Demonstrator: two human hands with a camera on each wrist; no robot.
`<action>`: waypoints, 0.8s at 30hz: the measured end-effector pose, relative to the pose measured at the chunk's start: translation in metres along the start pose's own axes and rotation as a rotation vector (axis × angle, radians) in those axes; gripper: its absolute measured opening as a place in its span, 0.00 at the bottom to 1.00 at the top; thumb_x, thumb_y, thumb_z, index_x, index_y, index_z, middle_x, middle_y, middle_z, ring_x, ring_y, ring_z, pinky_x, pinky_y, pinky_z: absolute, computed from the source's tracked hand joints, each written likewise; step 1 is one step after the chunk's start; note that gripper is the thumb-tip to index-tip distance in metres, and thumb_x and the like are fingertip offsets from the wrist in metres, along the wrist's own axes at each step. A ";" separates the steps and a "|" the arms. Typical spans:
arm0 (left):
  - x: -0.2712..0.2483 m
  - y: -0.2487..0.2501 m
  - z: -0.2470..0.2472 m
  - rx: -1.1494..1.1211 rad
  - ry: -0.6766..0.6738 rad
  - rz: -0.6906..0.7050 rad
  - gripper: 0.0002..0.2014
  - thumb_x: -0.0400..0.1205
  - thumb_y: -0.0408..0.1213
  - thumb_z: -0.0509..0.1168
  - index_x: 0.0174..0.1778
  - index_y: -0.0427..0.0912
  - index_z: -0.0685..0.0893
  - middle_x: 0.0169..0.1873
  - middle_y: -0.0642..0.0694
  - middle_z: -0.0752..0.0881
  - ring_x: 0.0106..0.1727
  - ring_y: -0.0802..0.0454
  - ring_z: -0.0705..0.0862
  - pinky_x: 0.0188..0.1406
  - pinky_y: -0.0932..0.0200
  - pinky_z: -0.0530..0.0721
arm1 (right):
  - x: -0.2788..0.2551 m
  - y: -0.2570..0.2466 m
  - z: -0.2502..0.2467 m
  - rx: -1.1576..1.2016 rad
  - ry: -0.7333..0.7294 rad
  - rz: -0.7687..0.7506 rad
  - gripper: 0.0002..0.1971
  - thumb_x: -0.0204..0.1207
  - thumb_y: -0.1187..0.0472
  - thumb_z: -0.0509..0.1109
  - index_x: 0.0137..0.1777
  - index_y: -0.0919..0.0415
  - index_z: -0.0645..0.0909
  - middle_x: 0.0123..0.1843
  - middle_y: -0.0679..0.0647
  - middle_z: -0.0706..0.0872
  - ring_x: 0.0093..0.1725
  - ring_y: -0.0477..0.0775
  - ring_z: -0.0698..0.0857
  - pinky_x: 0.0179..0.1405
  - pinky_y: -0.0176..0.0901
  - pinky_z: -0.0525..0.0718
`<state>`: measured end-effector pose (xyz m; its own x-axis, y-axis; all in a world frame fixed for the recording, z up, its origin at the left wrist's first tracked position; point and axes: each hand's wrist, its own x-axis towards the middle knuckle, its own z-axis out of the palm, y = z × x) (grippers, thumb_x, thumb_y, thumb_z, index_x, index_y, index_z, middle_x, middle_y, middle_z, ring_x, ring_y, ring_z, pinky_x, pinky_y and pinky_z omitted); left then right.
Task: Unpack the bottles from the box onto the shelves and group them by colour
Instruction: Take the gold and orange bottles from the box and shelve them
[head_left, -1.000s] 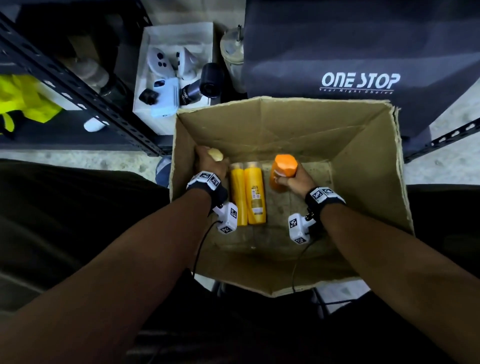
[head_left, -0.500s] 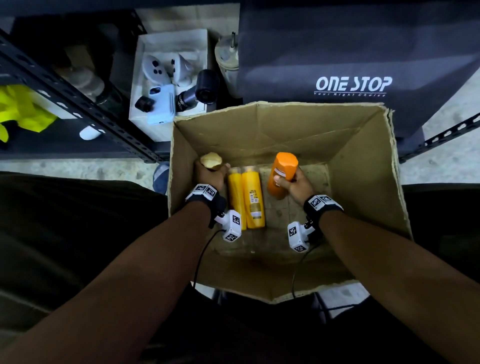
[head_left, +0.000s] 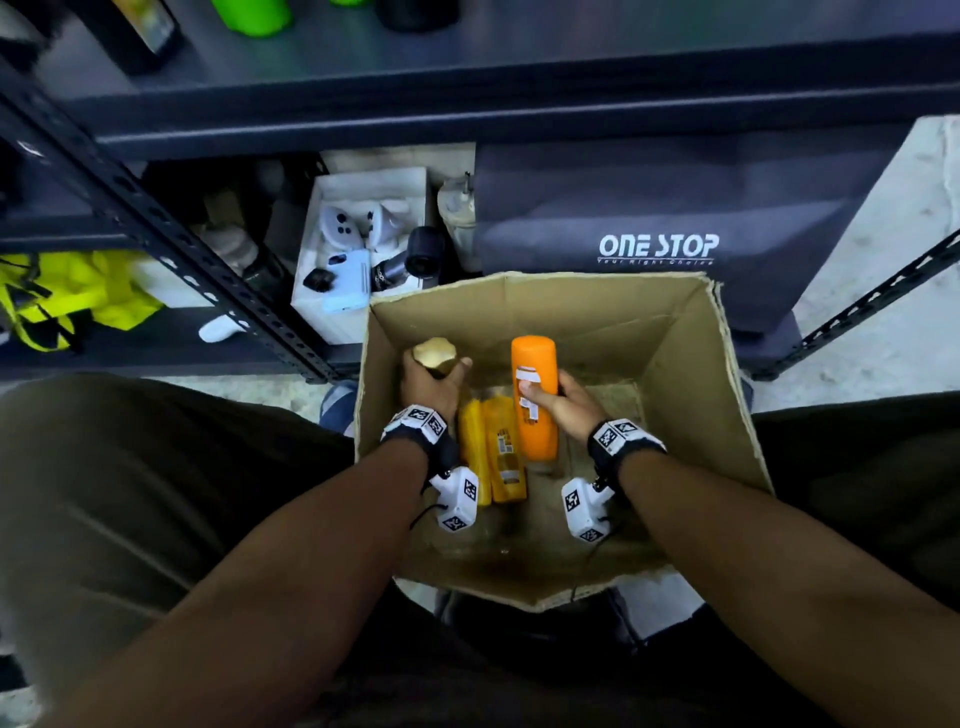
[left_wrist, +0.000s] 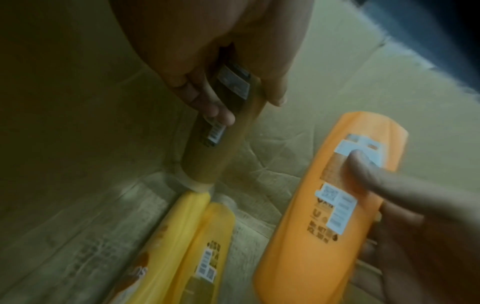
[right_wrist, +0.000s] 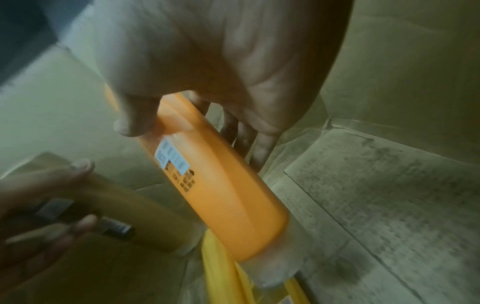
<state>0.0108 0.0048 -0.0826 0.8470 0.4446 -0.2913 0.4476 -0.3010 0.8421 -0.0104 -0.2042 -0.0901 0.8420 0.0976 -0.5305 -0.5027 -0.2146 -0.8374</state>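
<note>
**Two bottles in hand above the box floor, two yellow ones left lying**

The left hand (head_left: 432, 387) is wrapped around a tan bottle (left_wrist: 221, 131), fingers curled over its dark label, holding it upright beside the box's left wall. The right hand (head_left: 563, 410) grips the orange bottle (head_left: 535, 397) at mid-body, thumb pressed on the white sticker, fingers behind. In the right wrist view the orange bottle tilts, lower end over the yellow pair.

Both held bottles sit inside the cardboard box (head_left: 727, 415). Two yellow bottles (head_left: 496, 457) lie side by side, touching, on the box floor between the two wrists.

Judgement on the step: this is the lift-out. It is best done by raising each bottle straight up before swinging it forward, so neither lower end catches the box rim (the far wall is the one to clear). Holding the grips at mid-body should prevent slipping.

Room for moving: the shelf (head_left: 519, 67) lies beyond and above the box, with a green bottle (head_left: 249, 15) and dark items at its far edge; the near part shows bare surface. A perforated upright (head_left: 171, 234) crosses diagonally on the left and warrants care on the left hand's path.
</note>
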 end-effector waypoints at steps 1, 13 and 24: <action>-0.003 0.004 -0.002 0.012 -0.012 0.014 0.35 0.75 0.47 0.80 0.74 0.39 0.73 0.68 0.37 0.84 0.68 0.37 0.82 0.61 0.59 0.74 | -0.004 -0.004 0.001 0.009 -0.004 -0.005 0.25 0.77 0.41 0.77 0.73 0.43 0.79 0.65 0.48 0.88 0.60 0.52 0.88 0.59 0.48 0.84; -0.033 0.059 -0.003 -0.110 -0.192 0.322 0.26 0.73 0.60 0.78 0.59 0.47 0.83 0.54 0.48 0.89 0.58 0.49 0.88 0.63 0.41 0.86 | -0.039 -0.051 -0.014 0.087 0.059 -0.122 0.23 0.65 0.25 0.75 0.61 0.23 0.81 0.53 0.33 0.92 0.50 0.38 0.91 0.47 0.44 0.84; -0.051 0.135 -0.006 -0.284 -0.260 0.534 0.18 0.76 0.60 0.76 0.56 0.60 0.81 0.50 0.58 0.91 0.53 0.60 0.90 0.53 0.66 0.85 | -0.054 -0.120 -0.031 0.187 0.137 -0.365 0.28 0.68 0.23 0.73 0.66 0.30 0.80 0.59 0.40 0.91 0.58 0.44 0.91 0.62 0.57 0.87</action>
<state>0.0261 -0.0538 0.0489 0.9893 0.0672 0.1296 -0.1163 -0.1735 0.9780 0.0101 -0.2143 0.0431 0.9830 0.0020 -0.1834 -0.1834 -0.0091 -0.9830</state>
